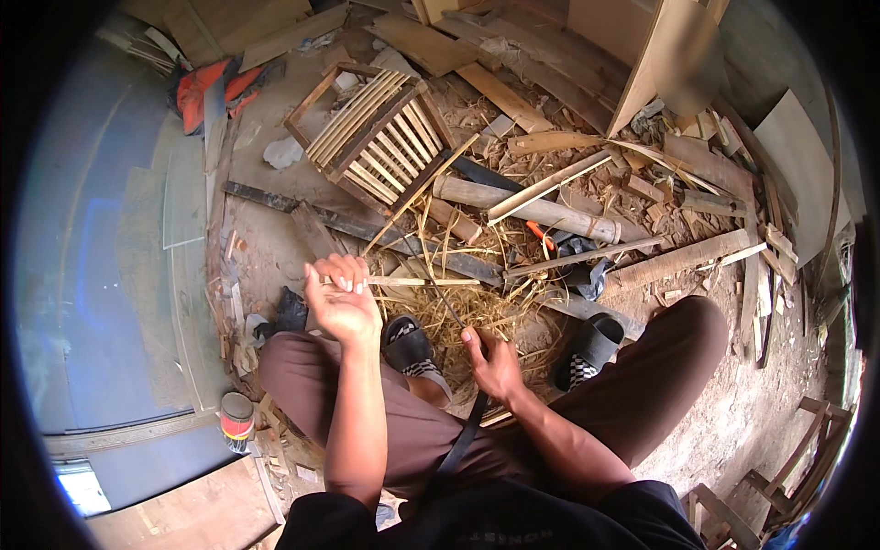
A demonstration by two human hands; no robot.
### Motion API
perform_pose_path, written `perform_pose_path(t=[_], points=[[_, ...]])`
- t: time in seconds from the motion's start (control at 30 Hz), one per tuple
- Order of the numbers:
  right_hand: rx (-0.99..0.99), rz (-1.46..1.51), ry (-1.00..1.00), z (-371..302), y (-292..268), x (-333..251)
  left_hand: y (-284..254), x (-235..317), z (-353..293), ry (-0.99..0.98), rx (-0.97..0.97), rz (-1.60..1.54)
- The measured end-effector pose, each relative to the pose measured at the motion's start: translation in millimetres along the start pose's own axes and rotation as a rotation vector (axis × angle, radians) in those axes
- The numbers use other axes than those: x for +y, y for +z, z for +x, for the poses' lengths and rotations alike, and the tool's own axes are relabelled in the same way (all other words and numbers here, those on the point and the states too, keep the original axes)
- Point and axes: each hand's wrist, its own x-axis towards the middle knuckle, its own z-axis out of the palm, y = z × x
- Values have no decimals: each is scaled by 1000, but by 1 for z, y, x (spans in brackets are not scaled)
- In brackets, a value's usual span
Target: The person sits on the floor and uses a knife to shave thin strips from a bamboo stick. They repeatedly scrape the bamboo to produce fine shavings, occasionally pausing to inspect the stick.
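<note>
My left hand is raised, palm side showing, its fingers curled over one end of a pale bamboo strip. The strip runs to the right across the space between my legs. My right hand is closed on a knife with a thin dark blade, which slants up and left across the strip. Its grip is hidden in my fist. A black band passes below that hand over my lap; whether it joins the knife I cannot tell. Bamboo shavings are heaped beneath both hands.
A slatted wooden frame lies ahead. Beyond the shavings are a bamboo pole, a dark plank and scattered offcuts. An orange-handled tool lies near the pole. At left stand a tin can and a large glossy panel.
</note>
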Motion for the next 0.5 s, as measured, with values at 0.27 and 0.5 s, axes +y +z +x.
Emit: perform_pose_path(t=[0.27, 0.5], points=[[137, 156, -32, 21, 8, 10, 0, -14, 14, 56, -20, 35], [277, 516, 83, 43, -6, 8, -4, -23, 17, 63, 3, 159]])
